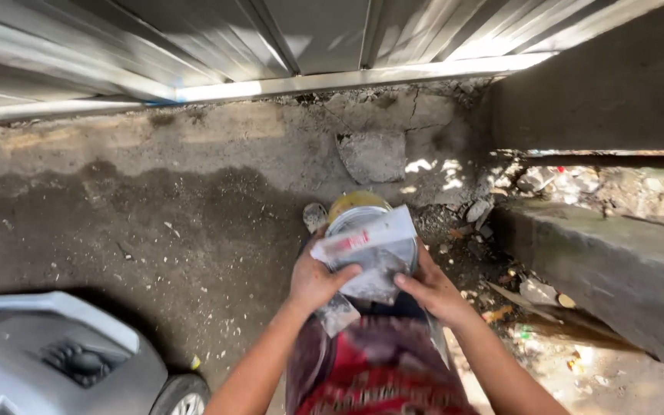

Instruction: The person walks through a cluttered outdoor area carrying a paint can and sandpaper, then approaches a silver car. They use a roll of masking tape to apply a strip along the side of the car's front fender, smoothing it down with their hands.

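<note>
We hold a crinkly white plastic bag (366, 257) over a round tin can (355, 215) with a yellow rim. Our left hand (315, 280) grips the bag's left side. Our right hand (432, 290) grips its right side. A grey car (55, 361) sits nearby.

Bare forearms, red patterned garment (382, 376)

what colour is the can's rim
Yellow, on the far rim of the can, head view.
</note>
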